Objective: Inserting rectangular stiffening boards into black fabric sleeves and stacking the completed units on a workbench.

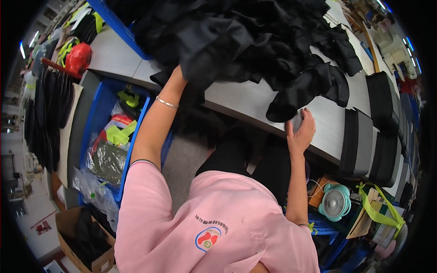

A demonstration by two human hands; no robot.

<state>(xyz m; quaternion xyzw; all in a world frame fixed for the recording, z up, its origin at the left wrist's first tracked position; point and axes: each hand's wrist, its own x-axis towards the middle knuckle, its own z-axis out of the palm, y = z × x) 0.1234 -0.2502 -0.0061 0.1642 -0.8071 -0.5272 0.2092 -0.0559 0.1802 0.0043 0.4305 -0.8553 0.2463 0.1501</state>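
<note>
A large heap of loose black fabric pieces [255,45] covers the far part of the grey table [246,98]. My left arm reaches up to the heap's near left side. There the black cloth hides my left hand [179,78] from the wrist on, so its fingers do not show; the cloth around it is blurred. At the table's front edge my right hand [302,133] is open, thumb and fingers apart, with nothing seen in it. Just beyond its fingertips lies the end of a black fabric piece [287,105].
Black stacked pieces [356,143] stand on the table at right. A blue crate [95,113] with bagged items and neon strips sits at left, above a cardboard box [102,259]. A small turquoise fan [336,202] is below the table's right side. A blue rim [120,29] borders the heap.
</note>
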